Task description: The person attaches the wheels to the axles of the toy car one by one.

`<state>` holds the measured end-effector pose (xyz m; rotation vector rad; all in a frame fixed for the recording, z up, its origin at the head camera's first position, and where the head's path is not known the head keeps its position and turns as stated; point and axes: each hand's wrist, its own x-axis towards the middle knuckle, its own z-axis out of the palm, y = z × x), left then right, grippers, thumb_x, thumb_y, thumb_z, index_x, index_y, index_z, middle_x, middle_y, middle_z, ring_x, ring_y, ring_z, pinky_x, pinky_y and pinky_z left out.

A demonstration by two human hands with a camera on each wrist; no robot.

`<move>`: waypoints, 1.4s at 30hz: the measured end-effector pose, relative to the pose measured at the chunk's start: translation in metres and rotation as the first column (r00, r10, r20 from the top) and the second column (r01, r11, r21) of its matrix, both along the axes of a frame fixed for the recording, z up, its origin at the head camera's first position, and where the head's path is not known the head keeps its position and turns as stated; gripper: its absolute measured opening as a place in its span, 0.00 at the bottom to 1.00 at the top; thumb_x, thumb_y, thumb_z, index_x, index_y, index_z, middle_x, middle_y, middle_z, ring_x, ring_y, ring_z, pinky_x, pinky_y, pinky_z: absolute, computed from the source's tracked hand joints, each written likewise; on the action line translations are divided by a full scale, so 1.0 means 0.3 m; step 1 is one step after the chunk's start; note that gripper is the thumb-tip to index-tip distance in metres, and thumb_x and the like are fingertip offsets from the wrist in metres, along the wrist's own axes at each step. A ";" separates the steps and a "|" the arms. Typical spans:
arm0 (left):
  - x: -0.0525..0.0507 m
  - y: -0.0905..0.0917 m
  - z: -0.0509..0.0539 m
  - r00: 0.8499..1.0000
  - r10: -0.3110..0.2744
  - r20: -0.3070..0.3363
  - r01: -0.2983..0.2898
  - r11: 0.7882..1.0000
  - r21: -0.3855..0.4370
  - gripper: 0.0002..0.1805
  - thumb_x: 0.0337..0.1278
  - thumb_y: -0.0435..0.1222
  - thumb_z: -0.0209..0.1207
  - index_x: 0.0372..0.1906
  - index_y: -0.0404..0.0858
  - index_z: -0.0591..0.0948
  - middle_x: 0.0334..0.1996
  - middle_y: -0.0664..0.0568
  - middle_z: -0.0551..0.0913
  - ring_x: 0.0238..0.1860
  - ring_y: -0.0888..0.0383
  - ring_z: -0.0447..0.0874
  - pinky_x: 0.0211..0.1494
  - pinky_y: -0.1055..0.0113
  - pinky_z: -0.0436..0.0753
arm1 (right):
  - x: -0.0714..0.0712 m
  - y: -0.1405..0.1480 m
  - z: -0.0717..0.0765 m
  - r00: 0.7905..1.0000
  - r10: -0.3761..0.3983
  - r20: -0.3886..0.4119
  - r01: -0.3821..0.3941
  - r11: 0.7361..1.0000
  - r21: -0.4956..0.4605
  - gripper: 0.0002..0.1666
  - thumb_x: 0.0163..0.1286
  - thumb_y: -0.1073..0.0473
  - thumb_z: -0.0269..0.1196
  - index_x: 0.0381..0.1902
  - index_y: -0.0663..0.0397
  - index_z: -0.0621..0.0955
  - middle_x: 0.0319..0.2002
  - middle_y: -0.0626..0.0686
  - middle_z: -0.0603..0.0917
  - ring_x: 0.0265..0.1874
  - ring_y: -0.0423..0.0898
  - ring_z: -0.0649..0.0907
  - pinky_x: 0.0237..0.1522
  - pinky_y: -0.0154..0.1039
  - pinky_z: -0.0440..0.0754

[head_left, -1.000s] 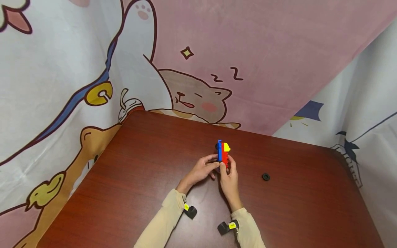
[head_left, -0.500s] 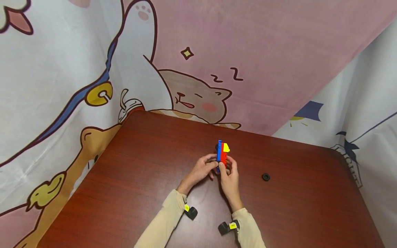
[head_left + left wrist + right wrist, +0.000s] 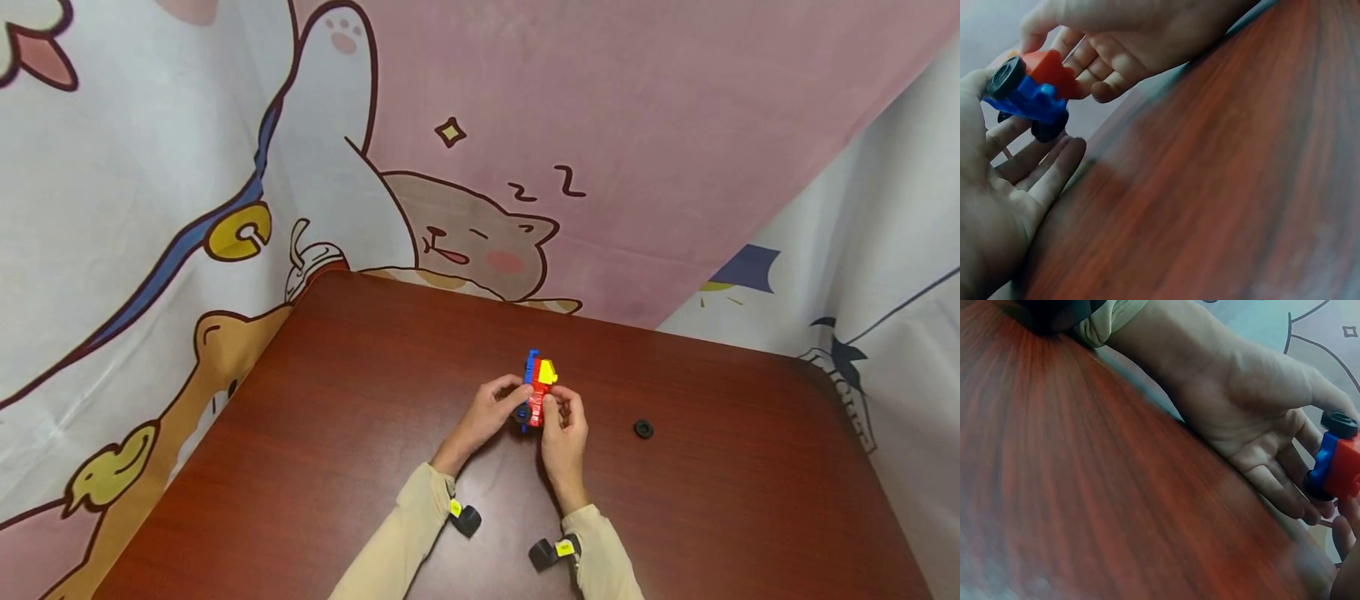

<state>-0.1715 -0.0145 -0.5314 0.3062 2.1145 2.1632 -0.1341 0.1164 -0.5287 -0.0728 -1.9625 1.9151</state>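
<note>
A small toy car (image 3: 537, 392) of building blocks is held off the table between both hands. Its chassis (image 3: 1029, 99) is blue, its body (image 3: 1344, 467) red, with a yellow block (image 3: 548, 372) on top at the far end. Black wheels (image 3: 1007, 78) sit along the blue side. My left hand (image 3: 487, 415) grips the car from the blue side, thumb near a wheel. From the red side my right hand (image 3: 564, 437) pinches it between thumb and fingers. Part of the car lies beyond the edge of the right wrist view.
A loose black tyre (image 3: 643, 428) lies on the brown wooden table (image 3: 712, 500), to the right of my right hand. Printed cloth (image 3: 637, 167) hangs behind the table and at its sides.
The car has turned and come slightly nearer to me, so a wheel by my left thumb and more of the red body show. My right hand has shifted a little right. The tyre stays put.
</note>
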 end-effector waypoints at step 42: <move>-0.013 -0.013 0.004 0.992 -0.093 0.083 0.071 0.969 0.236 0.33 0.66 0.25 0.54 0.75 0.33 0.62 0.63 0.29 0.73 0.43 0.63 0.83 0.48 0.70 0.82 | 0.023 0.401 -0.063 0.939 -0.337 -0.064 0.316 0.775 0.547 0.14 0.62 0.69 0.64 0.47 0.66 0.83 0.44 0.65 0.78 0.41 0.56 0.73 0.44 0.42 0.66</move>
